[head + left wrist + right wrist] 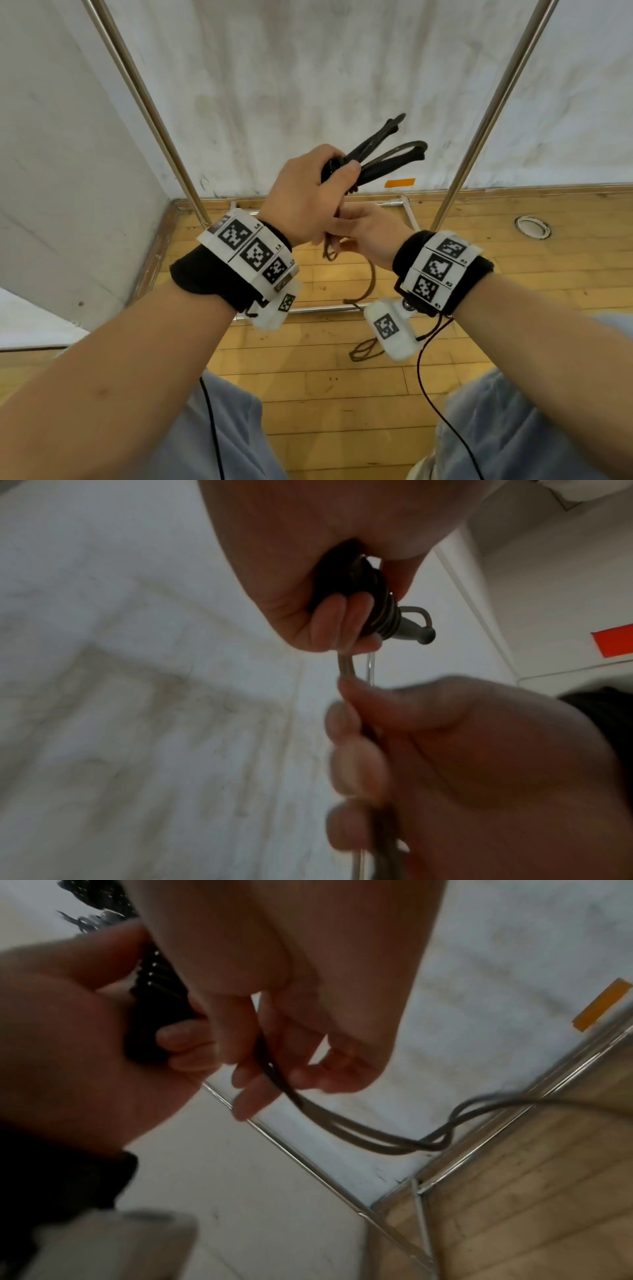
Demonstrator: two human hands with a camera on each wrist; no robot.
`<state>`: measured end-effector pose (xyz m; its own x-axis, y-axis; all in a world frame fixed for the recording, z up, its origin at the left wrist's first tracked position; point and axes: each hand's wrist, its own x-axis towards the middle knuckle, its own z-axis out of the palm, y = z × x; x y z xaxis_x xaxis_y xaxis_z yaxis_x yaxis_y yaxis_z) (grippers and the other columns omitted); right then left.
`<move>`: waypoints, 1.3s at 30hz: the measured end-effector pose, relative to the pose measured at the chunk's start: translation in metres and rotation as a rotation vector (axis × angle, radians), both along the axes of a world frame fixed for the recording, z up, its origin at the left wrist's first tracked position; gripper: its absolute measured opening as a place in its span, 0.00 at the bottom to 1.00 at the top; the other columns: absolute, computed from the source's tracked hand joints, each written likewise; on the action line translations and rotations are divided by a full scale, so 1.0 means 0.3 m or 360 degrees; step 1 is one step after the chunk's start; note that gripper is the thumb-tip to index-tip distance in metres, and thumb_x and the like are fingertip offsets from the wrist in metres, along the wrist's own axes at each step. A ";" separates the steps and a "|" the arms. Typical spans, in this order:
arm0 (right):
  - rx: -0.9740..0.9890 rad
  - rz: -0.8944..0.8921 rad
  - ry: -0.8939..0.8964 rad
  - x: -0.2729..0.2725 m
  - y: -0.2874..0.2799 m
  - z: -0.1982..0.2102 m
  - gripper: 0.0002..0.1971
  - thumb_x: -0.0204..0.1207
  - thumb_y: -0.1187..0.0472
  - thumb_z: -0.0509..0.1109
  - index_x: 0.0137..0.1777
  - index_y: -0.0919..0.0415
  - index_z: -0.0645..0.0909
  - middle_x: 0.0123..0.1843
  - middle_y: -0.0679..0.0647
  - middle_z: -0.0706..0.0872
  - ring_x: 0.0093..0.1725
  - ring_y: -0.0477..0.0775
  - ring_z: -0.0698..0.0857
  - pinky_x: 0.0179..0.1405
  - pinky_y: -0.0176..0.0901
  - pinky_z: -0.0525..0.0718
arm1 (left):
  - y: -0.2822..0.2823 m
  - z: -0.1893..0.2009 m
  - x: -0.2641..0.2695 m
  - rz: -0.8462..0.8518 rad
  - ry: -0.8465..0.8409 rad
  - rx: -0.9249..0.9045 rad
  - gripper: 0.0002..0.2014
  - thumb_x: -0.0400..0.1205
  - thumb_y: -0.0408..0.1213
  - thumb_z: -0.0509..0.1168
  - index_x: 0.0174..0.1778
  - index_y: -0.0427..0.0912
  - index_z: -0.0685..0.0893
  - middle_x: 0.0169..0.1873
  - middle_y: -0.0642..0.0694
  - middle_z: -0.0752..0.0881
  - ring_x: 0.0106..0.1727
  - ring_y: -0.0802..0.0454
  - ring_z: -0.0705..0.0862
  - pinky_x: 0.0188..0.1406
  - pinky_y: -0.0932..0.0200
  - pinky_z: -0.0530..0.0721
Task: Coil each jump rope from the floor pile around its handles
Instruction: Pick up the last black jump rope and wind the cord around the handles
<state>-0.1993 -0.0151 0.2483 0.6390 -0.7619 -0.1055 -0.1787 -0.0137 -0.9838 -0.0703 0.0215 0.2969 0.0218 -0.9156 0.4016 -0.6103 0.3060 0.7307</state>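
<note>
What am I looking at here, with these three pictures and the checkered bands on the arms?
No machine here: a person is working with bare hands. The checkered bands are marker tags on wrist straps that carry small cameras. The big picture comes from a camera on the head, looking down; the other two look along each wrist at the fingers.

The left hand grips a black bundle, a jump rope's handles with rope already coiled round them. The right hand pinches the loose rope just below, feeding it. The rest of the rope hangs to the wooden floor, where a small heap lies. Metal poles stand against the white wall behind.
</note>
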 end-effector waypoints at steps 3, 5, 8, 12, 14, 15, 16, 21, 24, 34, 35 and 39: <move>-0.0290 -0.0141 0.0280 -0.012 -0.004 -0.012 0.12 0.83 0.51 0.59 0.42 0.50 0.82 0.31 0.48 0.85 0.36 0.49 0.81 0.46 0.49 0.79 | -0.028 0.003 0.056 0.0146 -0.0128 0.0038 0.11 0.85 0.47 0.59 0.50 0.45 0.80 0.35 0.50 0.85 0.37 0.54 0.83 0.34 0.65 0.76; -0.0495 -0.0308 0.0379 -0.007 0.000 -0.018 0.10 0.83 0.51 0.59 0.40 0.48 0.76 0.29 0.46 0.77 0.30 0.47 0.76 0.35 0.41 0.75 | -0.046 -0.011 0.100 0.0279 -0.0276 0.0104 0.11 0.84 0.50 0.60 0.54 0.47 0.76 0.37 0.53 0.83 0.37 0.57 0.81 0.32 0.64 0.75; -0.0763 -0.0361 0.0531 -0.001 0.008 -0.017 0.14 0.84 0.52 0.58 0.35 0.47 0.70 0.29 0.45 0.73 0.29 0.45 0.72 0.29 0.37 0.66 | -0.059 -0.043 0.147 0.0368 -0.0447 0.0196 0.12 0.83 0.50 0.62 0.55 0.49 0.69 0.36 0.59 0.76 0.35 0.62 0.77 0.29 0.65 0.71; -0.0883 -0.0248 0.0637 -0.018 0.005 0.008 0.19 0.85 0.51 0.54 0.30 0.51 0.68 0.26 0.46 0.70 0.27 0.46 0.69 0.28 0.40 0.65 | -0.073 -0.075 0.186 0.0416 -0.0610 0.0359 0.14 0.82 0.47 0.64 0.54 0.48 0.65 0.37 0.54 0.75 0.34 0.58 0.77 0.28 0.59 0.71; -0.0930 -0.0148 0.0671 -0.017 0.012 0.017 0.18 0.84 0.52 0.56 0.32 0.51 0.71 0.27 0.45 0.71 0.27 0.45 0.70 0.28 0.37 0.65 | -0.071 -0.094 0.185 0.0402 -0.0734 0.0494 0.14 0.83 0.47 0.63 0.56 0.45 0.67 0.40 0.50 0.78 0.37 0.51 0.80 0.34 0.55 0.77; -0.0946 -0.0103 0.0681 -0.015 0.017 0.020 0.16 0.84 0.53 0.57 0.33 0.51 0.72 0.28 0.45 0.73 0.27 0.44 0.71 0.27 0.35 0.66 | -0.069 -0.102 0.180 0.0388 -0.0794 0.0563 0.14 0.84 0.46 0.63 0.59 0.44 0.69 0.42 0.49 0.78 0.39 0.49 0.81 0.36 0.53 0.79; -0.0957 -0.0074 0.0688 -0.015 0.020 0.026 0.15 0.84 0.54 0.57 0.34 0.50 0.73 0.28 0.45 0.74 0.27 0.44 0.72 0.26 0.33 0.67 | -0.067 -0.110 0.173 0.0354 -0.0858 0.0624 0.15 0.84 0.46 0.62 0.61 0.43 0.70 0.43 0.48 0.79 0.40 0.48 0.81 0.38 0.52 0.80; -0.1138 -0.0229 0.0707 -0.052 -0.008 0.066 0.11 0.83 0.56 0.60 0.40 0.54 0.78 0.28 0.43 0.74 0.25 0.42 0.71 0.23 0.25 0.68 | -0.054 -0.135 0.121 0.0029 -0.1050 0.0775 0.12 0.84 0.45 0.62 0.60 0.47 0.73 0.41 0.51 0.80 0.36 0.59 0.76 0.28 0.62 0.69; -0.1255 -0.0336 0.0704 -0.072 -0.024 0.076 0.11 0.82 0.53 0.60 0.41 0.53 0.80 0.27 0.42 0.74 0.26 0.41 0.73 0.24 0.27 0.67 | -0.035 -0.142 0.068 -0.0077 -0.1111 0.0715 0.16 0.81 0.49 0.65 0.60 0.48 0.72 0.40 0.54 0.78 0.36 0.59 0.76 0.29 0.61 0.70; -0.0937 -0.0492 0.0686 -0.135 -0.105 0.093 0.20 0.74 0.41 0.68 0.34 0.58 0.85 0.24 0.47 0.73 0.24 0.46 0.71 0.27 0.38 0.70 | 0.005 -0.121 -0.012 -0.0210 -0.1046 0.0352 0.12 0.79 0.56 0.65 0.37 0.60 0.69 0.28 0.60 0.76 0.28 0.62 0.75 0.24 0.64 0.65; -0.0873 -0.0469 0.0676 -0.142 -0.116 0.096 0.20 0.73 0.40 0.68 0.34 0.57 0.85 0.25 0.49 0.73 0.25 0.46 0.71 0.27 0.38 0.70 | 0.010 -0.115 -0.008 -0.0239 -0.1003 0.0329 0.12 0.79 0.56 0.65 0.37 0.59 0.69 0.28 0.60 0.76 0.29 0.62 0.76 0.25 0.63 0.66; -0.0523 -0.0350 0.0437 -0.160 -0.129 0.110 0.20 0.72 0.40 0.70 0.30 0.57 0.84 0.24 0.52 0.73 0.24 0.47 0.72 0.29 0.39 0.71 | 0.031 -0.090 0.002 -0.0270 -0.0824 0.0194 0.07 0.81 0.53 0.64 0.43 0.54 0.77 0.28 0.58 0.78 0.31 0.62 0.77 0.28 0.66 0.67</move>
